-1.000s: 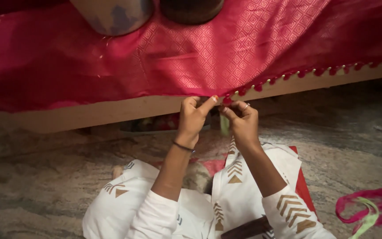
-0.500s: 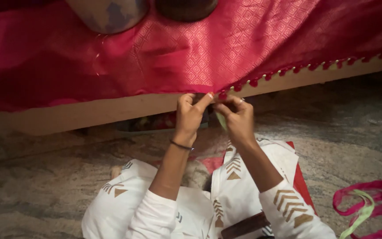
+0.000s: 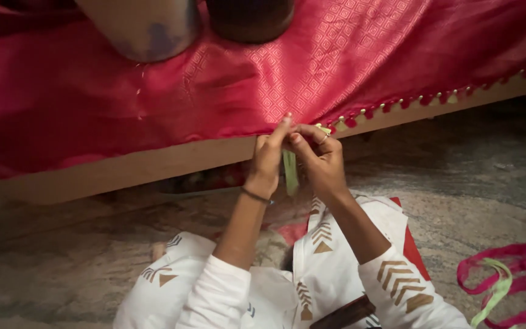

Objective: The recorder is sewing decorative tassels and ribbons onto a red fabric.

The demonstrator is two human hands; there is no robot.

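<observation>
A glossy crimson silk cloth (image 3: 312,79), woven with a fine diamond pattern that catches the light, lies draped over a pale wooden board (image 3: 141,167) and hangs just past its front edge. Along that hem runs a row of small round tassels (image 3: 433,97) in pink and pale gold, a line that climbs toward the upper right. Both hands meet at the hem where the row ends: the left hand (image 3: 268,159), a thin dark bangle on its wrist, pinches the cloth edge between thumb and fingertips, and the right hand (image 3: 321,159), a ring on one finger, is closed on the same spot just beside it. Between the two hands a strand of pale green thread (image 3: 290,172) hangs straight down, its long axis vertical. Two rounded vessels, one of dull metal (image 3: 144,27) and one dark (image 3: 249,18), stand on the cloth at the top. On the mottled stone floor (image 3: 470,176) at lower right lies a loose tangle of pink and green threads (image 3: 506,283)
</observation>
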